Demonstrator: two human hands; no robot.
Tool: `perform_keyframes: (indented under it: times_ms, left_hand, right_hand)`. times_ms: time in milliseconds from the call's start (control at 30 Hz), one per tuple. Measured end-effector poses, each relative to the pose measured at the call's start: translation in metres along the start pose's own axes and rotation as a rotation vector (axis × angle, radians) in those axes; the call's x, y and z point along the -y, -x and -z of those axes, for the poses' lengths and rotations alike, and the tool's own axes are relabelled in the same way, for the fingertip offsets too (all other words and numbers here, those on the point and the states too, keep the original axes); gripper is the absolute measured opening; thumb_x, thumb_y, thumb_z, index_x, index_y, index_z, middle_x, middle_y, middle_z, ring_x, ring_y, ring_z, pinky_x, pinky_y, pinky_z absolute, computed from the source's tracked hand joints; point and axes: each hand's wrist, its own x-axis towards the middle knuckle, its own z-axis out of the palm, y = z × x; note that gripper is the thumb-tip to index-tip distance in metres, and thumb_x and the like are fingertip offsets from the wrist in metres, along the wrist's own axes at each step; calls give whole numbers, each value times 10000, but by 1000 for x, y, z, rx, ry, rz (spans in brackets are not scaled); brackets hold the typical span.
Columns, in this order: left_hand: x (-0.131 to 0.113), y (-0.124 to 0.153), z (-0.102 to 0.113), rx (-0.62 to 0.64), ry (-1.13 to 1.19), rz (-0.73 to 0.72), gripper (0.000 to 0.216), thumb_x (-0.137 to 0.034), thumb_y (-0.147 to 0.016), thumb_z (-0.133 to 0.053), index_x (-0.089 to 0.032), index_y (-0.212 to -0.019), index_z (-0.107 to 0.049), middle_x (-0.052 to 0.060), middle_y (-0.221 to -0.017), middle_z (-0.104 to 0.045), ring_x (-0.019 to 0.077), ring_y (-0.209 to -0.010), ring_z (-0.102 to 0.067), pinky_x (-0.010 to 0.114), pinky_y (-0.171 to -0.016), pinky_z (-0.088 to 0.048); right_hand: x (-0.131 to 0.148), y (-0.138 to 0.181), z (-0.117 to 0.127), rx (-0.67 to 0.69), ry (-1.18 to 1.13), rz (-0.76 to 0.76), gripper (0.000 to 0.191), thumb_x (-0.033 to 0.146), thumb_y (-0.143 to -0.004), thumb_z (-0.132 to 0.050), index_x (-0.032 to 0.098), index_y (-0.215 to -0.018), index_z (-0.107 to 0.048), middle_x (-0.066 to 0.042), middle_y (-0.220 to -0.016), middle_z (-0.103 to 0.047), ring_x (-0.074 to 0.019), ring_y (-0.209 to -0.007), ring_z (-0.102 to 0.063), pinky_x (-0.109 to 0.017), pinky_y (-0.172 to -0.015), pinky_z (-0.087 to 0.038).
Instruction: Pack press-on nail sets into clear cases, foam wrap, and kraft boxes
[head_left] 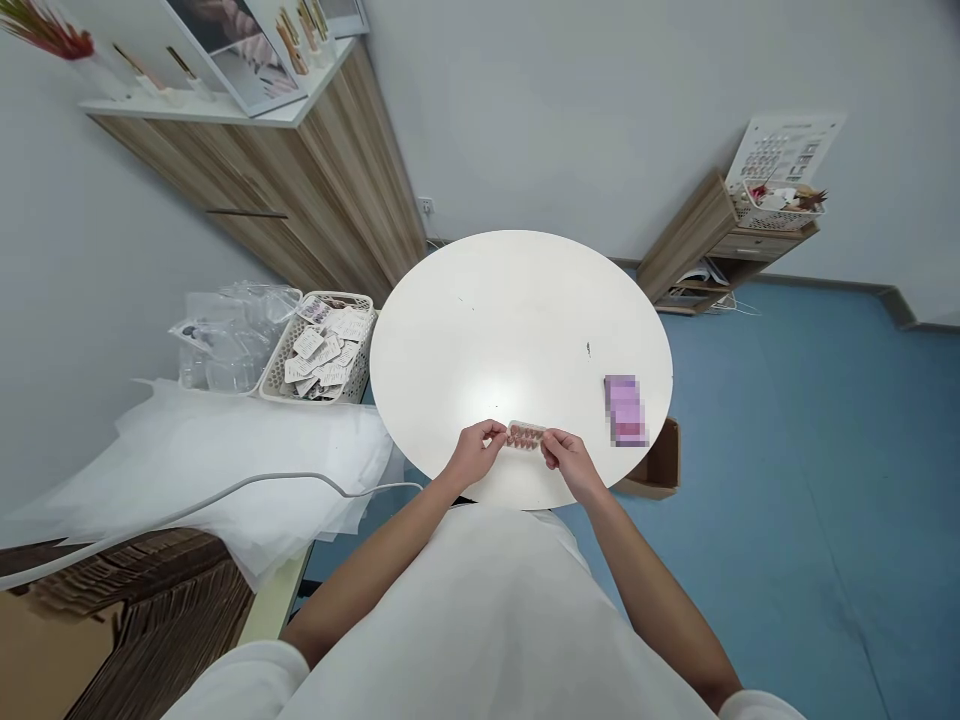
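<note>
The round white table [517,300] spreads below and ahead of the left hand [475,452] and right hand [568,463], which pinch opposite ends of the nail tray [527,424] between them, a grip best light and level so its rows of false nails [525,438] sit undisturbed.

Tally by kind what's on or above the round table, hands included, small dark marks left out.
Left hand and right hand: 2
Tray, held between them: 1
Purple item, pixelated, counted as one: 1
Total: 4
</note>
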Motion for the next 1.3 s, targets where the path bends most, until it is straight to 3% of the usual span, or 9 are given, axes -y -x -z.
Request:
perform_keyframes:
  times_ms: [200,533,600,667,767,833,1067,1200,1300]
  left_hand:
    - [-9,1,5,90,333,222,183,-335,-698,-555,-154,-717,-574,7,-651,-572,109,-615,-529,276,-669,-450]
    - [-8,3,19,110,393,295,216,-348,-654,-614,-146,-726,-590,-5,-630,-564,100,-603,-523,286,-679,-439]
    - [-6,3,20,105,396,297,213,-343,-654,-615,-146,-731,-589,-5,-643,-565,98,-602,-524,286,-680,-438]
    - [-4,3,20,91,402,294,202,-332,-662,-607,-146,-736,-587,-4,-658,-564,93,-604,-522,278,-673,-437]
    - [-3,1,19,67,394,276,185,-319,-682,-584,-144,-738,-583,0,-673,-559,87,-603,-512,260,-653,-433]
    - [-3,-1,19,63,353,253,182,-312,-689,-574,-142,-755,-582,-1,-664,-553,89,-601,-510,252,-633,-430]
    - [-7,-6,24,59,225,83,471,-349,-745,-526,-180,-1178,-449,1,-725,-554,98,-637,-523,237,-614,-422]
    - [-10,-4,36,127,28,-42,671,-362,-684,-617,-246,-1285,-341,14,-872,-548,109,-730,-526,271,-723,-432]
    - [-5,-5,45,156,-183,-128,798,-353,-627,-676,-269,-1317,-283,-2,-849,-548,134,-770,-524,306,-776,-421]
  right_hand:
    - [2,4,0,-25,55,51,312,501,-664,-566,190,-675,-583,58,-500,-388,-73,-460,-320,-226,-470,-274]
    - [-5,2,-14,-20,30,68,300,468,-708,-539,170,-689,-574,48,-498,-416,-76,-487,-373,-221,-491,-310]
    - [-9,1,-15,-40,32,79,292,453,-710,-539,170,-764,-585,42,-538,-439,-79,-500,-406,-228,-513,-348]
    - [-11,2,-14,-64,53,104,362,426,-697,-561,184,-966,-565,20,-659,-501,-85,-543,-467,-251,-568,-401]
    - [-9,4,-10,-1,180,152,660,354,-657,-618,252,-1258,-365,-28,-926,-525,-91,-653,-539,-301,-696,-445]
    - [-7,5,-7,56,300,180,738,318,-651,-627,283,-1307,-291,-30,-973,-508,-89,-690,-546,-318,-751,-443]
    - [-2,-11,-3,74,390,198,662,298,-673,-610,277,-1284,-355,16,-816,-506,-93,-653,-538,-285,-690,-455]
    - [-1,-24,-3,150,389,198,675,293,-692,-591,265,-1307,-314,25,-790,-502,-86,-639,-515,-278,-683,-456]
    - [2,-35,-6,194,418,204,668,286,-702,-581,268,-1311,-306,29,-775,-493,-86,-640,-501,-287,-706,-454]
